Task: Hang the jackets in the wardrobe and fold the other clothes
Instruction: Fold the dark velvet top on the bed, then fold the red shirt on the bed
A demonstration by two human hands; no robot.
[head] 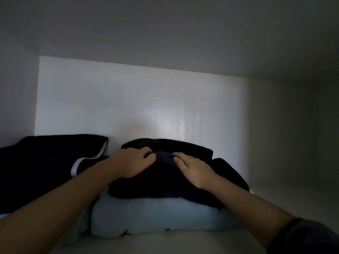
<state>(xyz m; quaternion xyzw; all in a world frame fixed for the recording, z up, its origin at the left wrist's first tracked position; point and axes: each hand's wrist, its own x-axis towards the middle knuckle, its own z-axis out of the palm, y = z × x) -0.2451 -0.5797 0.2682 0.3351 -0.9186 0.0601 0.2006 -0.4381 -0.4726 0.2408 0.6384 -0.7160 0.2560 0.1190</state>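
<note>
Dark garment (161, 182) on blue bundle (156, 215): left hand (131, 162) grips, right hand (194, 171) flat; trimmed garment (36, 162) beside.

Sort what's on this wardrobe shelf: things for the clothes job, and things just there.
For the job: dark folded garment, with left hand and right hand on it; light blue folded cloth beneath it; dark garment with white trim, to its left.
Just there: white back panel; shelf board.
</note>
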